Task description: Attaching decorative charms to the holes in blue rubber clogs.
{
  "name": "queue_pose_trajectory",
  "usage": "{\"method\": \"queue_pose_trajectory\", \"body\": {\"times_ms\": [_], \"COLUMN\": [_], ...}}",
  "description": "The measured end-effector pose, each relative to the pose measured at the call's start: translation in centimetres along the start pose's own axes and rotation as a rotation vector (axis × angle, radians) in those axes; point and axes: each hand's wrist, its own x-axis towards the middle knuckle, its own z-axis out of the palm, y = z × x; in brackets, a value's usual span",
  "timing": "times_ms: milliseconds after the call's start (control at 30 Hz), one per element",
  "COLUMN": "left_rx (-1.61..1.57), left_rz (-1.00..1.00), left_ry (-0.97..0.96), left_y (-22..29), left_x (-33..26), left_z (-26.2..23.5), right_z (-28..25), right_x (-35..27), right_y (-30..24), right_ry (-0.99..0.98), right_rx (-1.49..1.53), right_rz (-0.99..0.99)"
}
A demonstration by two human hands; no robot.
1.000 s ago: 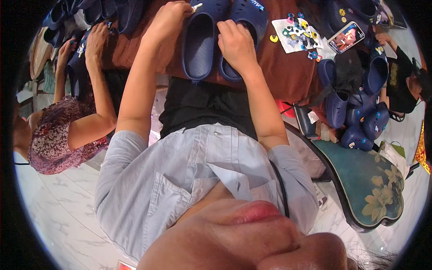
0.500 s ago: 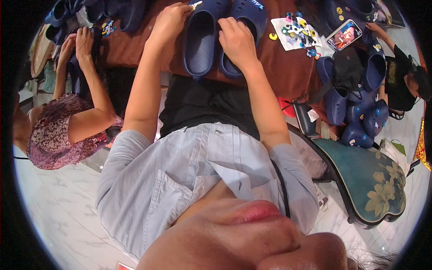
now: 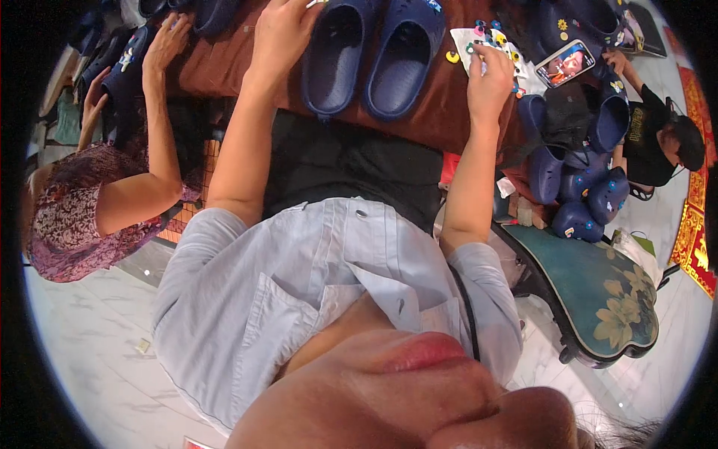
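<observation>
Right now two navy clogs [image 3: 370, 52] sit side by side on the brown table [image 3: 441, 112], white sheet of small coloured charms [image 3: 490, 45] just right of them — pale marble floor [image 3: 90, 352] below. L hand [image 3: 280, 30] rests loosely curled beside left clog; R hand [image 3: 490, 75] pinches at the charms.

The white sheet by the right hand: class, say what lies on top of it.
Small coloured charms lie scattered on the white sheet. The right hand covers its near edge, so whatever lies there is hidden.
</observation>
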Motion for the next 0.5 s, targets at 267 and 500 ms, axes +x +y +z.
{"method": "queue_pose_trajectory", "body": {"times_ms": [267, 500], "left_rx": [-0.061, 0.200], "left_rz": [0.268, 0.386], "left_ry": [0.044, -0.063], "left_y": [3.5, 3.5], "left_x": [-0.8, -4.0], "left_z": [0.9, 3.8], "right_z": [2.9, 3.2], "right_x": [-1.1, -2.0], "right_y": [-0.9, -0.8], "right_ry": [-0.221, -0.177], "right_rx": [-0.221, -0.100], "right_rz": [0.105, 0.075]}}
